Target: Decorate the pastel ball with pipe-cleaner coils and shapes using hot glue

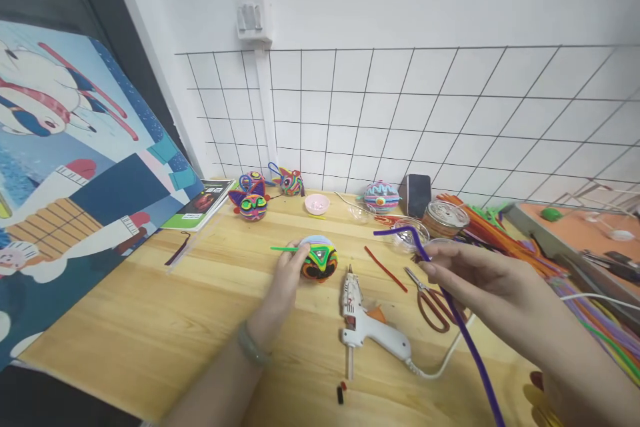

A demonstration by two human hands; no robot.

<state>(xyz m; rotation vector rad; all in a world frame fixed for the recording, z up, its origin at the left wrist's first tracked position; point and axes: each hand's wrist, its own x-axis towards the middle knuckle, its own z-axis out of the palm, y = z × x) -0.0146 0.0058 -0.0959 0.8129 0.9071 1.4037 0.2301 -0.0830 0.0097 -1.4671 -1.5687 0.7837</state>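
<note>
My left hand (289, 275) is closed on the side of a round ball covered in coloured pipe cleaners (320, 273), with a green triangle on its front. A green strip (283, 249) sticks out leftward by the fingers. Between thumb and fingers, my right hand (465, 273) pinches a long purple pipe cleaner (473, 343). Its upper end bends sharply to the left; the lower part runs down past the frame's bottom edge. A white glue gun (375, 333) lies between my hands, nozzle pointing away. Scissors with reddish-brown handles (433, 303) rest under my right hand.
Several finished coloured balls (251, 203) stand at the back left, near a pink bowl (317, 204). A red pipe cleaner (386, 269) lies mid-table. Pipe cleaner bundles (500, 240) and an orange tray (575, 233) fill the right. A picture board (90, 180) leans on the left.
</note>
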